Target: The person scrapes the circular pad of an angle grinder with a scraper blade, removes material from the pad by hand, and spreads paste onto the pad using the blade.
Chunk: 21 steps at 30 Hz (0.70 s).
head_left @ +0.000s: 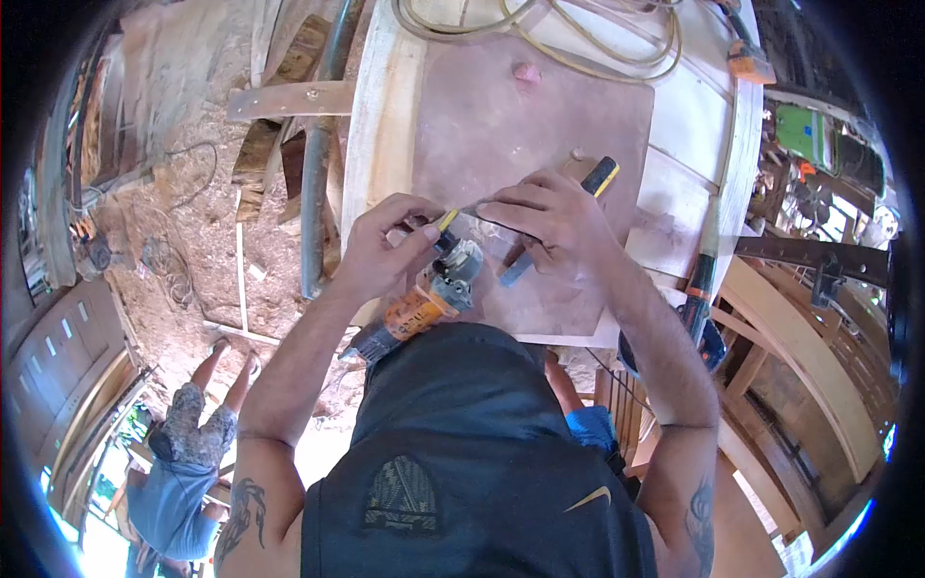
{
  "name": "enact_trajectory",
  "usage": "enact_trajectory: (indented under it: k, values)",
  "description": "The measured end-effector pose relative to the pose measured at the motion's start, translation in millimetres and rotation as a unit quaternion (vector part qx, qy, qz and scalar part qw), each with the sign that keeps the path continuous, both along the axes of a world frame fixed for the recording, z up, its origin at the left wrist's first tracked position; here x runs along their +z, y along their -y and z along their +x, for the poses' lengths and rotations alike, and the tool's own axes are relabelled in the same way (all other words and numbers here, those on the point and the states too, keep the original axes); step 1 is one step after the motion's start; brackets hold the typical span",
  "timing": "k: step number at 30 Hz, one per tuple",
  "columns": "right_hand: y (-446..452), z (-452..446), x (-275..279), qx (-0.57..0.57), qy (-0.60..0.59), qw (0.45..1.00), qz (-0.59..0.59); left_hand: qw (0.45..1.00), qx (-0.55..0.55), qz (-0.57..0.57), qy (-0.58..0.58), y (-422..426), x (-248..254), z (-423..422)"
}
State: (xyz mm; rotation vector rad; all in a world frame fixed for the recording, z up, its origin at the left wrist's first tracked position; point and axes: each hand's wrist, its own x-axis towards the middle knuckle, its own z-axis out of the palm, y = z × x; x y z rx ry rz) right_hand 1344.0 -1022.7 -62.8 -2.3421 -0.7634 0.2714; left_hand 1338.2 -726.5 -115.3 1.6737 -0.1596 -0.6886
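Observation:
In the head view, my left hand (397,239) pinches a small yellow strip (448,220) just above the head of an orange angle grinder (414,313). The grinder leans at the table edge against my waist. My right hand (544,214) is closed around a tool with a black and yellow end (600,177), which sticks out past the knuckles. A thin dark piece runs between the fingertips of both hands; which tool it belongs to I cannot tell. Below my right palm, a blue-grey bar (515,270) lies on the brown board (482,125).
Pale hoses (665,48) coil across the far end of the table. A pinkish lump (526,75) sits on the board. Another orange tool (750,64) is at the far right corner. Curved timber (819,361) stands at right. Another person (183,462) is at lower left.

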Motion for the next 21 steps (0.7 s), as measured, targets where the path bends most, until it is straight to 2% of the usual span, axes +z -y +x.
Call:
enact_trajectory:
  k: [13, 21]
  values:
    - [-2.0, 4.3, -14.3, 0.016, -0.004, 1.000, 0.013, 1.000, -0.002, 0.000, 0.009, 1.0, 0.9, -1.8]
    - [-7.7, 26.0, -9.9, 0.063, 0.028, 0.997, -0.029, 1.000, 0.001, 0.001, 0.009, 0.6, -1.6, -2.2]
